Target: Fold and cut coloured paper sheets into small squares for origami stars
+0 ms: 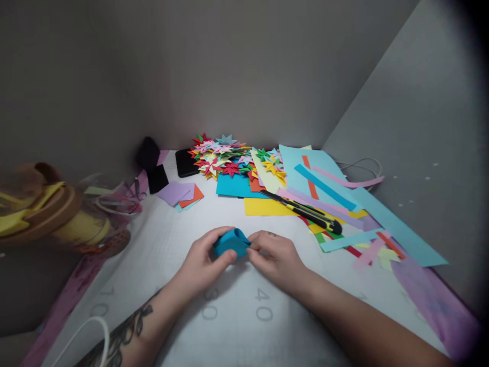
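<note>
Near the middle of the table I hold a piece of blue paper (231, 243) that is partly folded, with a curled loop at its top right. My left hand (208, 257) grips its left side, the thumb lying across the front and the fingers behind. On the right, my right hand (273, 255) pinches the paper's edge between thumb and fingertips. Both hands are a little above the white surface, just above the printed numbers 30 and 40. The fingers behind the paper are hidden.
A yellow-and-black utility knife (313, 214) lies on cut paper strips and sheets at right. Folded paper stars (225, 155) are piled at the back by a black phone (186, 163). Small paper squares (178, 193) lie left of them. A cup with a brown lid (53, 214) stands far left.
</note>
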`<state>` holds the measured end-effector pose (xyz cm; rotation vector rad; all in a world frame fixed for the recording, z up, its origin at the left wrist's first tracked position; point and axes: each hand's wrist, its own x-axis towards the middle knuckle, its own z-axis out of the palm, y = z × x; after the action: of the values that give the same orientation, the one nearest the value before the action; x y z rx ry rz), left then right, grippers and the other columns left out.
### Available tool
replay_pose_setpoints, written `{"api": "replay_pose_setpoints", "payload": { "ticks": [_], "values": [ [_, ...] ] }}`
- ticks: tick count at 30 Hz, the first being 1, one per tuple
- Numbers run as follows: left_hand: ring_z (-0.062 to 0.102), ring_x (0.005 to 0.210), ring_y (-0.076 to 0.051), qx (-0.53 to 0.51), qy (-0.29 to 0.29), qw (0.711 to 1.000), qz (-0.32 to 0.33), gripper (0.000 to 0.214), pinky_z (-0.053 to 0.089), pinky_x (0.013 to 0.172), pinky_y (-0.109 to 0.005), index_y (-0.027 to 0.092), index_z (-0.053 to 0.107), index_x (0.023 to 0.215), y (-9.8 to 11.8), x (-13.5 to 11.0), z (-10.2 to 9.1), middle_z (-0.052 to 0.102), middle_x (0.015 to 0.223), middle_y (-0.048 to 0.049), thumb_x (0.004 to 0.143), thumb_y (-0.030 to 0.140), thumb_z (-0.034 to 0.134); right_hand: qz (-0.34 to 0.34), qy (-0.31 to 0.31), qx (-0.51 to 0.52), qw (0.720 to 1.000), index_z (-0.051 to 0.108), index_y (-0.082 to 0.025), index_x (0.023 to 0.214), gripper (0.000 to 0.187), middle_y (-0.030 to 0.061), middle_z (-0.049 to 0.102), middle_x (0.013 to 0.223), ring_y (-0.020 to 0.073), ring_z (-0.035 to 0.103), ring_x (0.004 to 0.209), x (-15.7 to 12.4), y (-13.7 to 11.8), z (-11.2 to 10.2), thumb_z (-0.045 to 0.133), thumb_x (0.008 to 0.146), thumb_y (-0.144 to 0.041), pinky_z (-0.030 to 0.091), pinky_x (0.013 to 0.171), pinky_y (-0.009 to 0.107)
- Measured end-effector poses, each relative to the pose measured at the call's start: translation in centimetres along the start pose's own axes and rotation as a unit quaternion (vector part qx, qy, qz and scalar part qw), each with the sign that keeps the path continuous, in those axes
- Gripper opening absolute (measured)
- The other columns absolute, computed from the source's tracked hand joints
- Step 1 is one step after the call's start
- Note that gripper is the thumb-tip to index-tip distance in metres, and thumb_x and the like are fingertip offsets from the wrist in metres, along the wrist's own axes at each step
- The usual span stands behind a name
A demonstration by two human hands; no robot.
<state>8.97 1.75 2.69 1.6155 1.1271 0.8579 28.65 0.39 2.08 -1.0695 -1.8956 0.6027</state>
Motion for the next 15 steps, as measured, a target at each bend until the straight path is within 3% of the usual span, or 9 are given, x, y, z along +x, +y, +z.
{"api": "replay_pose_setpoints", "payload": {
  "ticks": [5,7,10,15],
  "values": [
    [0.056,0.075,-0.016,0.092,-0.059,0.994,-0.006,0.017,0.042,0.066,-0.025,0.019,0.06,0.092,0.2,0.0,0.2,0.065,0.084,-0.0004,0.088,0.034,0.052,-0.03,0.026,-0.021,0.999,0.056,-0.023,0.074,0.013,0.001,0.066,0.074,0.0146,0.062,0.069,-0.1,0.1,-0.5,0.053,0.083,-0.014,0.049,0.065,0.026],
    [0.053,0.07,-0.014,0.105,-0.064,0.992,-0.016,0.016,0.04,0.062,-0.024,0.019,0.057,0.085,0.0,0.0,0.3,0.061,0.077,0.0017,0.088,0.034,0.052,0.002,0.056,0.0,0.998,0.058,-0.023,0.084,0.007,0.0006,0.066,0.078,0.0146,0.063,0.071,-0.2,0.4,-0.4,0.058,0.082,-0.016,0.051,0.067,0.027],
    [0.052,0.07,-0.015,0.093,-0.058,0.993,-0.034,0.018,0.039,0.062,-0.025,0.019,0.054,0.084,-0.4,-0.2,0.5,0.057,0.075,0.0022,0.089,0.036,0.05,0.064,0.087,0.075,0.991,0.055,-0.024,0.102,0.023,0.0012,0.068,0.087,0.0148,0.066,0.076,-0.5,0.7,-0.2,0.064,0.08,-0.021,0.054,0.07,0.027],
    [0.051,0.069,-0.016,0.073,-0.033,0.996,-0.045,0.02,0.037,0.06,-0.025,0.02,0.052,0.083,-1.0,-0.4,0.9,0.054,0.074,0.0019,0.089,0.039,0.049,0.132,0.084,0.172,0.973,0.057,-0.024,0.103,0.027,0.0021,0.07,0.087,0.0168,0.069,0.079,-0.6,0.7,0.3,0.067,0.078,-0.024,0.057,0.072,0.03]
  ]
}}
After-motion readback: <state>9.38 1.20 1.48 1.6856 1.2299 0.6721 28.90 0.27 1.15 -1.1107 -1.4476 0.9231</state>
